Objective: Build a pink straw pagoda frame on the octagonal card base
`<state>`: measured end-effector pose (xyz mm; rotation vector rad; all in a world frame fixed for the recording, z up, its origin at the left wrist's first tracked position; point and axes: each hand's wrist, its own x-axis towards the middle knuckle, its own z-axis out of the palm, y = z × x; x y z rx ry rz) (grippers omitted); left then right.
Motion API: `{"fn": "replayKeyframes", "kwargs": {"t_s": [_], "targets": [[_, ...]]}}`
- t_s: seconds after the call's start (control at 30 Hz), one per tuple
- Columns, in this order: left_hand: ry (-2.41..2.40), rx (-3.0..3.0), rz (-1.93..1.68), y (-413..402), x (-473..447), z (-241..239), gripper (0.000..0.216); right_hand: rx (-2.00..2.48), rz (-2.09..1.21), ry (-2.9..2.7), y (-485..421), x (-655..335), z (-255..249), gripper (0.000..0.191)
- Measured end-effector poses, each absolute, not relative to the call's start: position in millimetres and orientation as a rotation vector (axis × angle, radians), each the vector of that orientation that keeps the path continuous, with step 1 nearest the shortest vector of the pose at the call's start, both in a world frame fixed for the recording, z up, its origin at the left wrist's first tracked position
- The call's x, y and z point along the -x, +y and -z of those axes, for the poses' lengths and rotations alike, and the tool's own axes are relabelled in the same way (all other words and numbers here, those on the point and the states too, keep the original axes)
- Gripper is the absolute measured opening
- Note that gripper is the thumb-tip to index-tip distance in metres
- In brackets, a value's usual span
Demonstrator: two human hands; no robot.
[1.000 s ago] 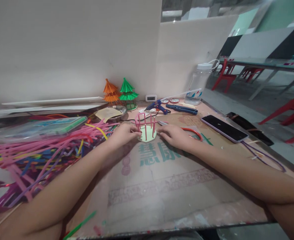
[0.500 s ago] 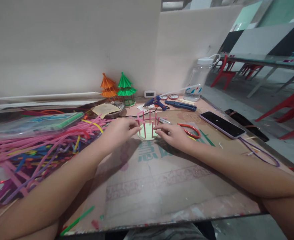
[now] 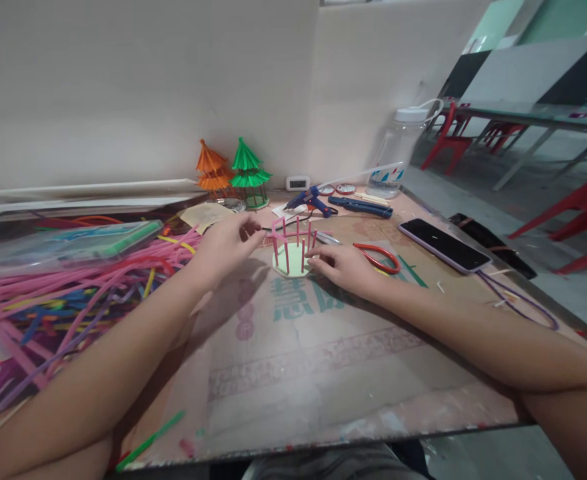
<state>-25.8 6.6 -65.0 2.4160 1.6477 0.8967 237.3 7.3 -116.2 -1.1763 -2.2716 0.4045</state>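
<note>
A loose heap of thin plastic straws (image 3: pixel 68 293), mostly pink, sprawls at my far left. My left hand (image 3: pixel 223 243) hovers just left of the model (image 3: pixel 293 250), fingers curled and loosely parted, gripping nothing. The model is a round, pale green card disc with upright pink straw posts, standing on the printed cardboard mat (image 3: pixel 313 360). My right hand (image 3: pixel 346 267) lies flat beside it, fingertips (image 3: pixel 316 261) touching the disc's rim. Red-handled scissors (image 3: pixel 380 257) lie just beyond, then a glossy phone (image 3: pixel 443 243).
</note>
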Motion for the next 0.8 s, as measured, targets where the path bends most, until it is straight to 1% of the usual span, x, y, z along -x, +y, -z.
{"fn": "replayKeyframes", "kwargs": {"t_s": [0.13, 0.27, 0.33, 0.57, 0.67, 0.8], "targets": [[1.350, -2.674, -1.094, -4.1, 13.6, 59.8, 0.026, 1.164, -0.404, -2.229, 4.6, -234.6, 115.4, 0.030], [1.255, -2.795, -1.199, -6.8, 9.6, 64.5, 0.018, 1.077, -0.353, -2.128, 0.3, -234.2, 113.4, 0.050], [1.242, -2.852, -1.195, -6.0, 9.6, 68.1, 0.017, 1.045, -0.330, -2.141, -1.6, -233.7, 112.6, 0.054], [1.240, -2.956, -1.126, -4.7, 7.5, 76.2, 0.023, 1.075, -0.353, -2.229, -4.5, -231.1, 110.4, 0.049], [1.233, -2.938, -1.171, -7.4, 6.5, 74.1, 0.022, 1.059, -0.366, -2.223, -5.6, -231.6, 111.0, 0.053], [1.257, -2.934, -1.201, -11.4, 6.2, 70.6, 0.016, 1.036, -0.344, -2.218, -5.8, -232.8, 112.9, 0.050]]}}
